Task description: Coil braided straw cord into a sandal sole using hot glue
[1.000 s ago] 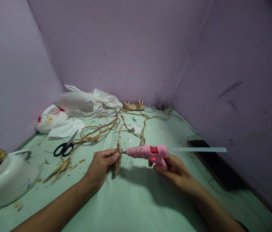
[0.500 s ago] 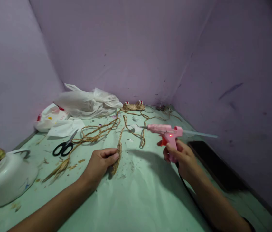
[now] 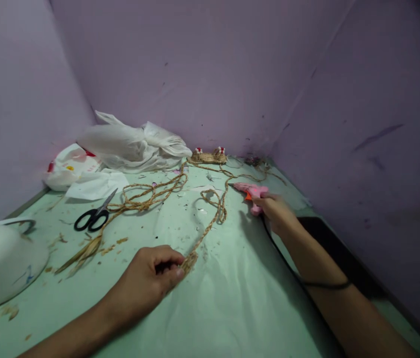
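Note:
Between thumb and fingers, my left hand point(image 3: 153, 273) pinches a small coiled piece of braided straw rope point(image 3: 190, 262) just over the table. From that piece a length of the braided rope point(image 3: 210, 226) runs away to a loose loop. Farther off at the right, my right hand point(image 3: 275, 211) is closed around a pink glue gun point(image 3: 253, 194) with an orange trigger. Its nozzle points left, close to the rope, and its black cord point(image 3: 288, 266) trails toward me. My fingers partly cover the gun's handle.
Black-handled scissors point(image 3: 92, 218) lie at the left beside a tangle of rope point(image 3: 144, 199). A white bowl-like container point(image 3: 4, 266) stands near left. White plastic bags point(image 3: 131, 144) and a woven piece with beads point(image 3: 208, 157) sit by the wall. A dark flat object point(image 3: 347, 261) lies at right.
My right hand has moved the glue gun away from me and lower, toward the table. My left hand has drawn the rope piece nearer and turned it, and the trailing rope has swung right.

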A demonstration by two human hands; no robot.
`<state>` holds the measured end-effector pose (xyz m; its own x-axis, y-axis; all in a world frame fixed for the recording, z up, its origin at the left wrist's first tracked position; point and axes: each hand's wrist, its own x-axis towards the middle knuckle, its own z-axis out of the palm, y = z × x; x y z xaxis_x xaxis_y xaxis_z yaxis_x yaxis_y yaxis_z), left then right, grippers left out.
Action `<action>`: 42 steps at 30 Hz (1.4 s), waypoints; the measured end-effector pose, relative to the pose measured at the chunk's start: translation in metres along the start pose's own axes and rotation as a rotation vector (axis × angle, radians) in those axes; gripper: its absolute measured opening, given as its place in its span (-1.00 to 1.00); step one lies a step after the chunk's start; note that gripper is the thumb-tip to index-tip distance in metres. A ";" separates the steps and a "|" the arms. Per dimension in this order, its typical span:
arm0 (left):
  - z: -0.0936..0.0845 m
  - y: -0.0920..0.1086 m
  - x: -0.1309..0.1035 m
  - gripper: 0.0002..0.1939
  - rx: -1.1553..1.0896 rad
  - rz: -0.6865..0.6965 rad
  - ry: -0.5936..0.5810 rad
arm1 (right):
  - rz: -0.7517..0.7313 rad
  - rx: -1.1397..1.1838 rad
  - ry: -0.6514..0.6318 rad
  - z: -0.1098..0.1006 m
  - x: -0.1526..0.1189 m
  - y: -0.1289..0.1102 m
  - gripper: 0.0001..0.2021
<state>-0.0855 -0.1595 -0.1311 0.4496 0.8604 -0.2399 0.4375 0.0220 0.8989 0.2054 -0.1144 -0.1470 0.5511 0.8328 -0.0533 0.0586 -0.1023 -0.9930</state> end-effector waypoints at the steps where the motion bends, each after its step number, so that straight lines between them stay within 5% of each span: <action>1: 0.000 -0.001 0.000 -0.78 0.009 0.009 0.003 | -0.051 -0.035 0.009 0.002 -0.008 -0.004 -0.81; 4: 0.001 -0.002 -0.001 -0.80 0.001 0.020 0.024 | -0.334 -0.162 -0.046 0.010 -0.041 -0.020 -0.80; 6: 0.001 -0.003 0.000 -0.81 0.000 0.044 0.033 | -0.880 -0.472 -0.300 0.019 -0.063 -0.029 -0.76; 9: 0.001 -0.003 0.000 -0.83 0.050 0.099 0.048 | -1.198 -0.800 -0.539 0.031 -0.084 -0.031 -0.66; 18: 0.000 -0.007 0.002 -0.79 0.094 0.039 0.107 | -1.159 -0.996 -0.570 0.032 -0.086 -0.029 -0.90; 27: 0.001 -0.001 0.003 -0.85 -0.110 -0.011 0.189 | -1.125 -0.996 -0.630 0.034 -0.090 -0.031 -0.85; 35: 0.002 -0.002 0.005 -0.79 -0.285 -0.083 0.252 | -1.202 -0.832 -0.457 0.036 -0.104 -0.022 -0.85; 42: 0.003 -0.004 0.004 -0.76 -0.359 -0.114 0.278 | -1.185 -0.773 -0.452 0.044 -0.117 -0.019 -0.83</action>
<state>-0.0828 -0.1574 -0.1371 0.1667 0.9450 -0.2816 0.1529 0.2574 0.9542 0.1030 -0.1857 -0.1263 -0.4227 0.7154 0.5564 0.7746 0.6038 -0.1879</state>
